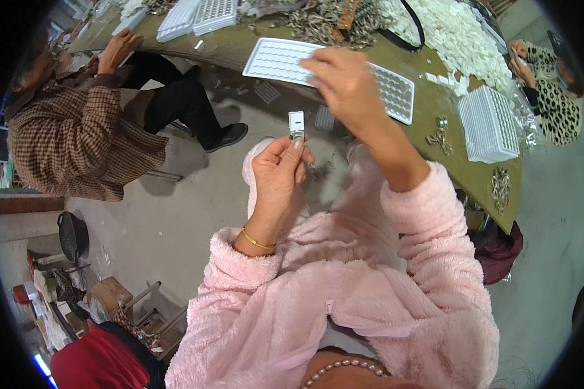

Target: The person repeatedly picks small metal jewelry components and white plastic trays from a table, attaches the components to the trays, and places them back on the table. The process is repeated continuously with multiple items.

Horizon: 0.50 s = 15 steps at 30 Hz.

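Observation:
My left hand (pixel 278 168) is closed, pinching a small white rectangular plastic piece (pixel 296 118) with a dark slot in it. A shiny metal bit shows at the piece's lower end, between thumb and fingers. My right hand (pixel 347 81) reaches over a white tray (pixel 272 59) with rows of round recesses, at the table's near edge. Its fingers are bent and smeared by motion, so whether they hold anything cannot be seen. That hand and wrist hide the tray's middle.
White trays are stacked (pixel 490 129) on the right of the table (pixel 428 110). Small metal parts (pixel 440 136) lie nearby. Behind are heaps of white pieces (pixel 457 39) and metal parts (pixel 305 24). One person (pixel 78 129) sits left, another (pixel 551 84) far right.

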Available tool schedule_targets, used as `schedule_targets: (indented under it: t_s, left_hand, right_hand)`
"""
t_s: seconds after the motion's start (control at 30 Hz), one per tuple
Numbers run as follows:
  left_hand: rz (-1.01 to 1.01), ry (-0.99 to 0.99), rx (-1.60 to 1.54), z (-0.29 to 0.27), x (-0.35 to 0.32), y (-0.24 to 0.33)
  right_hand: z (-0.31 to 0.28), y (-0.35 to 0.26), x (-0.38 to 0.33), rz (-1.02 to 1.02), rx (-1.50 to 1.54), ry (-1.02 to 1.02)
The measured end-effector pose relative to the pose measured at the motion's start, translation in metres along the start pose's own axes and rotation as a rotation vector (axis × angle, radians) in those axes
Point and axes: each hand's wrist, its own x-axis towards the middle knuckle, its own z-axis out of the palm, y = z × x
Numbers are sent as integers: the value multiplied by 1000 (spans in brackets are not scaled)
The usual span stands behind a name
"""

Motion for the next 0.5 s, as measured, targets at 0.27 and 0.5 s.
schedule_targets:
  t_s: [0.27,0.5]
  left_hand:
    - [-30,-83,28,17,0,-7]
    - [-37,-159,80,42,-4,-11]
  right_hand:
    - [-105,24,-67,554,-44,-84]
    - [-105,26,-85,328,-50,-37]
